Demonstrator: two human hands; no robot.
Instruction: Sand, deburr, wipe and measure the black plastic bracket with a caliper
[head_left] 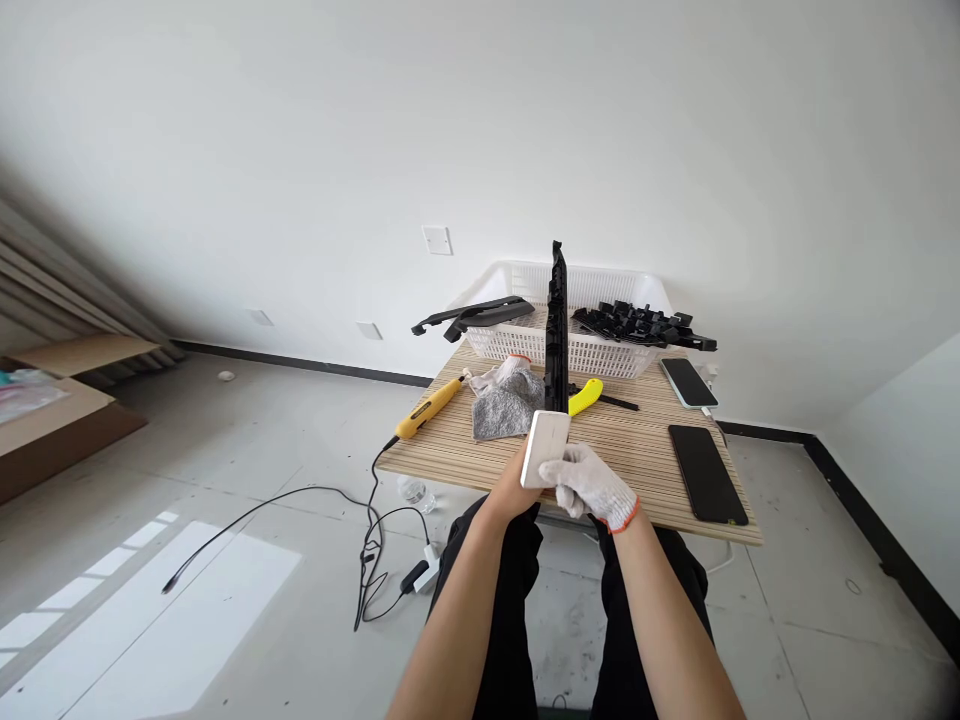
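Observation:
My right hand (589, 482), in a white knitted glove with an orange cuff, grips the lower right edge of a flat white rectangular block (547, 445) that looks like a power bank. Behind that block is my bare left hand (514, 488); its fingers are hidden, so what they do does not show. A long black plastic trim strip (556, 330) with clips along it stands upright just beyond the block, its lower end covered. Beside the strip lie a yellow-handled tool (586, 397) and a grey cloth (508, 408).
A white plastic basket (600, 355) at the back holds black trim pieces (637, 325), with more strips (487, 313) over its left side. A yellow corded tool (429, 408) lies on the table's left. Two phones (688, 382) (707, 474) lie right. Cables (371, 540) trail on the floor.

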